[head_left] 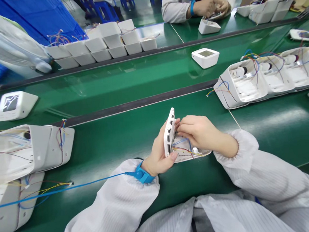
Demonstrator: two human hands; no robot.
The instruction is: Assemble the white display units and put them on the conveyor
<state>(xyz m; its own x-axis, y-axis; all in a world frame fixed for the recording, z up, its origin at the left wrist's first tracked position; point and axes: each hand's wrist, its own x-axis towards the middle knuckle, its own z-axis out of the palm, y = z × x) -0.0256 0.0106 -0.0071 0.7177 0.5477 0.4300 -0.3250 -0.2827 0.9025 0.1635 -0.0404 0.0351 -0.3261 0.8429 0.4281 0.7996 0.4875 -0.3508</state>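
Note:
My left hand [160, 153] is closed around a white plastic front panel [169, 131], tilted almost upright, with dark parts along its edge. Below and right of the panel lies an open white housing [192, 157] with blue, red and yellow wires inside. The fingers of my right hand [198, 130] are pinched together just behind the panel, over the wires. What the right fingertips hold, if anything, is hidden by the panel and the fingers. A blue wrist strap [142, 174] with a cord sits on my left wrist.
White housings with loose wires stand at left [45, 148] and in a row at right [240, 85]. Finished-looking white units with screens, one left [15, 105] and one centre [205, 58], sit on the green strip beyond a dark rail [142, 102]. Opposite, a co-worker's hands [209, 7] handle a part.

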